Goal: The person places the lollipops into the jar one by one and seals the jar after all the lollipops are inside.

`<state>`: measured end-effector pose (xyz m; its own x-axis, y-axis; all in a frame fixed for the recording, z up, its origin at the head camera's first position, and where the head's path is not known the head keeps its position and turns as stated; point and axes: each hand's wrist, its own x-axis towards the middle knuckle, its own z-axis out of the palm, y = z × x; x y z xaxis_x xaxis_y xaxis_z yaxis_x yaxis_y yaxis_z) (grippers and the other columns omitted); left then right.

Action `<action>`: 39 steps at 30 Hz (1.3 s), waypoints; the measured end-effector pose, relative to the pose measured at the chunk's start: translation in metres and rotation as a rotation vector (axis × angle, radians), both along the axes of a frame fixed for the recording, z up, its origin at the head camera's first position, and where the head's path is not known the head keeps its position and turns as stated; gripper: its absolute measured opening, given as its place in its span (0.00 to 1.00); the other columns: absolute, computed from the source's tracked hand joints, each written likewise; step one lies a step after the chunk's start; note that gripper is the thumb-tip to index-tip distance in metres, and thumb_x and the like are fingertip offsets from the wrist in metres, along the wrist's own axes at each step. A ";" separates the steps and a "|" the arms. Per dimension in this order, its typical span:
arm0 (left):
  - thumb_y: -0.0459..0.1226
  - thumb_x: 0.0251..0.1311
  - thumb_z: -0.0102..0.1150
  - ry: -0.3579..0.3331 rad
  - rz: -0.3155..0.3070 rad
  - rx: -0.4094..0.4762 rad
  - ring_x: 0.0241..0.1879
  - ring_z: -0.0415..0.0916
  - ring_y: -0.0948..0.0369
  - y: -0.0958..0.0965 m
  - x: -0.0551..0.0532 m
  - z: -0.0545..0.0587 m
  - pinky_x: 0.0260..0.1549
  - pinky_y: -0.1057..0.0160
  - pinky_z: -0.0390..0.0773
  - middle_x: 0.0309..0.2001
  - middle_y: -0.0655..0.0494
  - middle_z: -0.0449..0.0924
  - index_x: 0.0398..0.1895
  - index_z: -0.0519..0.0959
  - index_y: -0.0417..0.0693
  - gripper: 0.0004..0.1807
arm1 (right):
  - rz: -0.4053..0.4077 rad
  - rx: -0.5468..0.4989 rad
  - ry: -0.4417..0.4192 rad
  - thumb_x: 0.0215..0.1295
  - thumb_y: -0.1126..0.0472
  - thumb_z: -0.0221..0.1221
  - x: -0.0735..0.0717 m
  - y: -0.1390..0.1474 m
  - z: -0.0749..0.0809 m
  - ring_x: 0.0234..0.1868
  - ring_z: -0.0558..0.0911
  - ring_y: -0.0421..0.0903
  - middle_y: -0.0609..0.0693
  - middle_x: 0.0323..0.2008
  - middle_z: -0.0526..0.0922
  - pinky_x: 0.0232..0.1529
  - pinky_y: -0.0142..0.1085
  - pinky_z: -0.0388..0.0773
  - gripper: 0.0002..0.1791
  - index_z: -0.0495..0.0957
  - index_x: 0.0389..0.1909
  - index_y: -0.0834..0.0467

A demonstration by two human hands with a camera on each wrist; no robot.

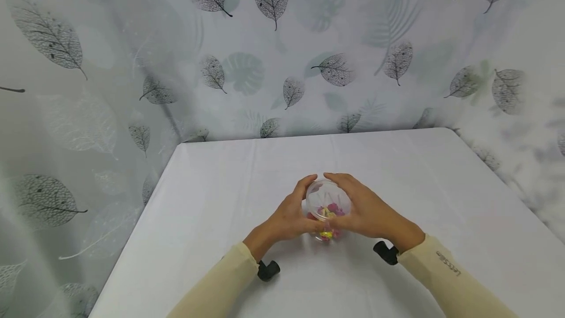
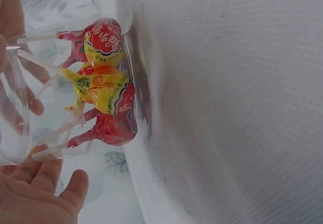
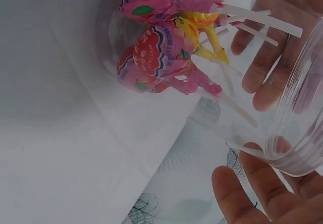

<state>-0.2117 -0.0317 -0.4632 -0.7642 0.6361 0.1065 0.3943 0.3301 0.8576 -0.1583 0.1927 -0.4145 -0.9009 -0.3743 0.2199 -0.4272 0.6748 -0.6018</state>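
A clear round plastic jar (image 1: 327, 192) stands upright on the white-covered table. Inside are several wrapped lollipops (image 2: 103, 90), red, yellow and pink, their heads down at the jar's bottom and white sticks pointing up. My left hand (image 1: 289, 216) curls around the jar's left side near the top. On the opposite side my right hand (image 1: 372, 210) grips it, thumb across the near edge. In the right wrist view, fingers of both hands show by the transparent rim (image 3: 295, 133). Whether a lid covers the top, I cannot tell.
The white tablecloth (image 1: 212, 210) spreads around the jar on all sides. Leaf-printed curtains (image 1: 247, 72) hang behind the table and along both its sides. A small black device (image 1: 268, 271) sits at each wrist, below the cream sleeves.
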 end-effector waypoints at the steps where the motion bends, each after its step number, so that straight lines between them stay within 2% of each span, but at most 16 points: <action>1: 0.45 0.53 0.82 0.003 0.000 -0.001 0.72 0.67 0.55 0.000 0.000 0.000 0.65 0.46 0.73 0.74 0.60 0.67 0.83 0.47 0.64 0.62 | -0.012 0.010 0.003 0.56 0.48 0.77 -0.001 -0.001 0.000 0.62 0.77 0.55 0.55 0.71 0.70 0.59 0.56 0.78 0.53 0.61 0.79 0.56; 4: 0.46 0.53 0.81 0.006 0.002 -0.003 0.73 0.67 0.55 -0.001 0.000 0.001 0.66 0.46 0.73 0.74 0.61 0.67 0.83 0.47 0.65 0.61 | -0.025 0.027 -0.005 0.55 0.42 0.77 -0.001 -0.001 0.000 0.64 0.76 0.56 0.55 0.72 0.68 0.60 0.58 0.78 0.55 0.60 0.79 0.55; 8: 0.50 0.52 0.81 -0.005 0.006 0.004 0.73 0.66 0.55 0.000 0.000 0.001 0.65 0.46 0.72 0.74 0.63 0.67 0.82 0.48 0.65 0.61 | -0.001 0.012 -0.026 0.57 0.42 0.75 0.000 -0.001 0.002 0.69 0.74 0.58 0.55 0.75 0.66 0.63 0.61 0.76 0.55 0.59 0.80 0.54; 14: 0.47 0.54 0.80 0.005 -0.001 0.009 0.73 0.67 0.54 -0.002 0.000 0.001 0.66 0.44 0.72 0.74 0.60 0.67 0.83 0.47 0.62 0.61 | -0.035 0.033 -0.002 0.56 0.41 0.76 -0.001 -0.003 0.002 0.60 0.78 0.55 0.57 0.70 0.71 0.57 0.55 0.80 0.55 0.61 0.79 0.57; 20: 0.49 0.53 0.81 -0.009 -0.009 0.013 0.72 0.67 0.56 -0.001 0.000 0.000 0.66 0.45 0.72 0.74 0.61 0.67 0.83 0.47 0.65 0.62 | -0.017 0.037 -0.025 0.57 0.42 0.75 0.000 -0.001 0.001 0.70 0.73 0.59 0.56 0.75 0.68 0.64 0.63 0.74 0.55 0.60 0.80 0.55; 25: 0.45 0.54 0.81 0.008 -0.017 0.014 0.71 0.68 0.56 -0.002 0.000 0.000 0.66 0.46 0.72 0.73 0.60 0.69 0.83 0.46 0.65 0.61 | -0.046 0.051 0.003 0.57 0.40 0.75 0.001 -0.003 0.002 0.60 0.78 0.55 0.57 0.69 0.72 0.58 0.57 0.80 0.54 0.62 0.78 0.57; 30: 0.47 0.53 0.81 0.003 -0.020 0.017 0.71 0.68 0.57 -0.002 0.000 0.000 0.67 0.43 0.70 0.73 0.61 0.68 0.83 0.46 0.66 0.62 | -0.025 0.055 0.014 0.57 0.48 0.75 0.003 -0.004 0.003 0.68 0.75 0.57 0.57 0.73 0.69 0.64 0.59 0.76 0.52 0.60 0.79 0.57; 32: 0.47 0.53 0.81 0.003 -0.018 0.013 0.71 0.68 0.57 -0.002 0.000 0.000 0.68 0.43 0.69 0.73 0.62 0.68 0.83 0.46 0.66 0.62 | -0.024 0.056 0.024 0.57 0.48 0.75 0.004 -0.004 0.003 0.68 0.75 0.58 0.57 0.73 0.69 0.64 0.60 0.76 0.52 0.61 0.79 0.57; 36: 0.45 0.53 0.81 0.019 -0.010 0.007 0.71 0.68 0.56 -0.002 0.001 -0.001 0.67 0.43 0.70 0.73 0.60 0.69 0.83 0.46 0.65 0.62 | -0.047 0.083 0.053 0.55 0.40 0.76 0.003 -0.005 0.001 0.63 0.78 0.58 0.58 0.68 0.73 0.59 0.59 0.79 0.54 0.63 0.78 0.58; 39: 0.46 0.54 0.80 0.019 -0.007 0.006 0.71 0.68 0.56 -0.002 0.001 0.000 0.67 0.45 0.72 0.74 0.60 0.68 0.83 0.47 0.65 0.61 | -0.040 0.082 0.037 0.57 0.40 0.75 0.003 -0.004 0.000 0.67 0.76 0.58 0.57 0.71 0.70 0.61 0.61 0.77 0.54 0.61 0.79 0.55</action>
